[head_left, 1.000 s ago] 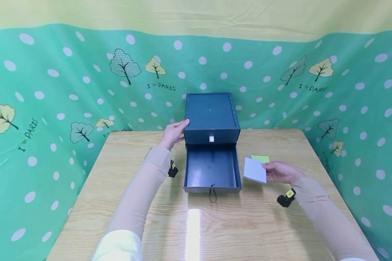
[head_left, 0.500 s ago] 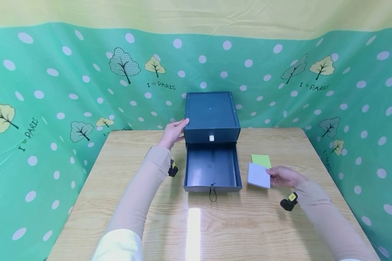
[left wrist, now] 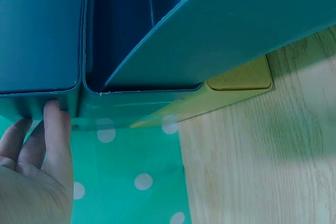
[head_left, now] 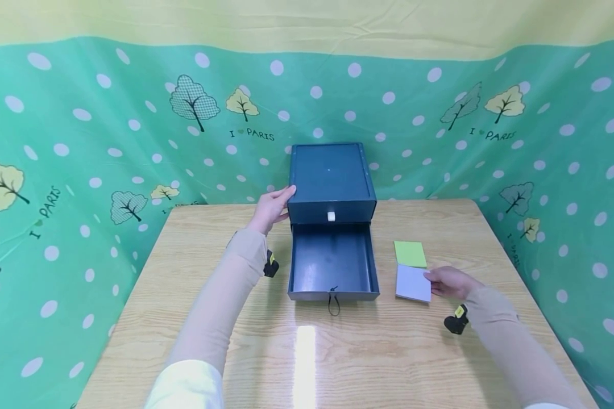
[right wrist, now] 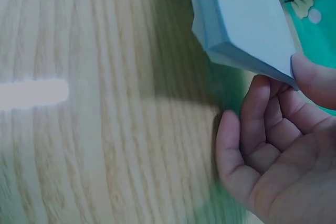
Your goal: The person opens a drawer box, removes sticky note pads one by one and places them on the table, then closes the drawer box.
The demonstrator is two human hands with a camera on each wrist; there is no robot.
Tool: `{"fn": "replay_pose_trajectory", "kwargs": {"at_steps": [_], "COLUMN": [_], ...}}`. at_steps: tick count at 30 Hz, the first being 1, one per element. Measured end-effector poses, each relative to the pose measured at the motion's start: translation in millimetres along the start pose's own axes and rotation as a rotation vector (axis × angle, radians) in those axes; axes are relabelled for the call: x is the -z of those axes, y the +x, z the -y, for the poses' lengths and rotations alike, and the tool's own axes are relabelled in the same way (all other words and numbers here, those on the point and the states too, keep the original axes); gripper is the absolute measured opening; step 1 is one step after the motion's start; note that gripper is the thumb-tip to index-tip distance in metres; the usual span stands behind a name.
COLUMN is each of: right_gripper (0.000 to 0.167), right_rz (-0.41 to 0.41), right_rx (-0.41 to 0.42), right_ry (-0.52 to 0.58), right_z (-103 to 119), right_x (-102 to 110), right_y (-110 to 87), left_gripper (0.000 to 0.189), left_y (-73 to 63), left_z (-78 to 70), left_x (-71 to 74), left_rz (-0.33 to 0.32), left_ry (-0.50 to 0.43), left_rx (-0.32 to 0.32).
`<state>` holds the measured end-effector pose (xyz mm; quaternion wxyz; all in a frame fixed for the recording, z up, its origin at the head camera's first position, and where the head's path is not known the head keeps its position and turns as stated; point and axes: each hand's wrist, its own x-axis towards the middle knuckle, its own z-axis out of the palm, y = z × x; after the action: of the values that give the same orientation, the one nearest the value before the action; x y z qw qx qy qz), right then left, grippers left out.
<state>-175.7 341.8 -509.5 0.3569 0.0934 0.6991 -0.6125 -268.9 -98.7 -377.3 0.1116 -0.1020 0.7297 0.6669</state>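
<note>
A dark blue desktop drawer unit stands at the table's back, one drawer pulled out and bare inside. My left hand rests against the unit's left side near the top front corner. In the left wrist view its fingers lie fairly straight on the side wall. To the right of the drawer, my right hand pinches a pale blue sticky note pad by its right edge, between thumb and fingers. The right wrist view has that pad tilted, a shadow beneath it. A green sticky note pad lies just behind.
The closed upper drawer has a white knob; a dark loop hangs from the pulled-out drawer's front. A yellow part shows low on the unit. A dotted green curtain borders the wooden table at back and sides.
My right hand has brought the pale blue pad rightward and toward me, lower to the table, uncovering the green pad. The left hand has stayed on the drawer unit.
</note>
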Motion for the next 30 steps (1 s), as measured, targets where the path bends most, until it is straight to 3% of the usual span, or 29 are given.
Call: {"fn": "replay_pose_trajectory", "kwargs": {"at_steps": [14, 30], "right_gripper": [0.013, 0.027], "right_rz": [-0.098, -0.168], "right_rx": [-0.009, 0.018], "right_ry": [-0.099, -0.385], "right_z": [-5.7, 1.0], "right_x": [1.4, -7.5], "right_y": [5.2, 5.5], "left_gripper": [0.059, 0.057], "left_y": [-0.7, 0.2], "left_z": [0.7, 0.4], "left_x": [-0.1, -1.9], "left_rz": [-0.001, -0.015], "left_ry": [-0.004, -0.013], "left_rx": [0.002, 0.004]}}
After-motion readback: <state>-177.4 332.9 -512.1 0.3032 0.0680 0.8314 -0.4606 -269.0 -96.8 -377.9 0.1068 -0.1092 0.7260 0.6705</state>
